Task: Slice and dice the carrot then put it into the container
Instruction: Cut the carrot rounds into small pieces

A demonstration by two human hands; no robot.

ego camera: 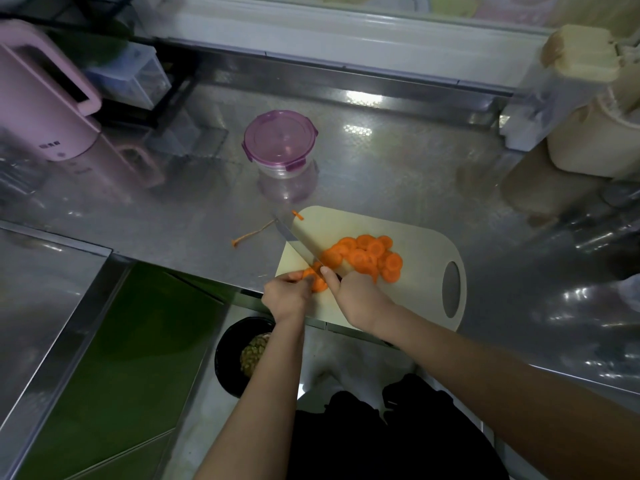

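A cream board [426,244] is laid on the steel surface [398,168], its handle hole turned to the right. A knife [298,245] is gripped at the handle by the right hand [356,296], which is closed around it; the blade is angled toward the board's far left corner, its tip reaching past the board's edge. At the board's near left edge a few carrot pieces [317,278] are pinned under the curled fingertips of the left hand [287,294], right beside the blade. A heap of carrot rounds [370,256] is piled near the middle of the board. Just left of the board a thin carrot tail [251,234] is left on the surface. Beyond the board the container [280,142] is seen with its purple lid clipped on.
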